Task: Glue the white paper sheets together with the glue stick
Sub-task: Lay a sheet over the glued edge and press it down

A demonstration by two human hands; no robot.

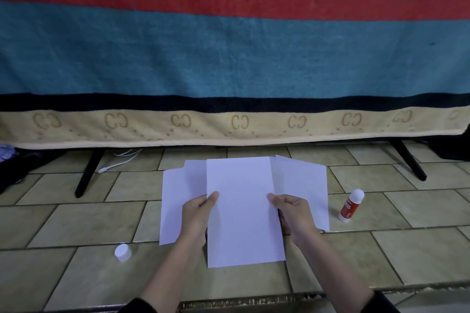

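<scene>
A white paper sheet (243, 211) is held above the tiled floor by both hands. My left hand (197, 213) pinches its left edge and my right hand (292, 212) pinches its right edge, thumbs on top. More white sheets lie flat beneath it: one sticks out to the left (173, 201) and one to the right (302, 190). The red and white glue stick (352, 205) stands on the floor to the right of the sheets, apart from them. A white cap (123, 252) lies on the floor at the lower left.
A teal blanket (229, 58) with a red stripe and a beige border hangs over a frame with black legs (87, 173) (410, 160) behind the sheets. A white cable (119, 160) lies under it. Dark cloth (12, 173) sits at the far left.
</scene>
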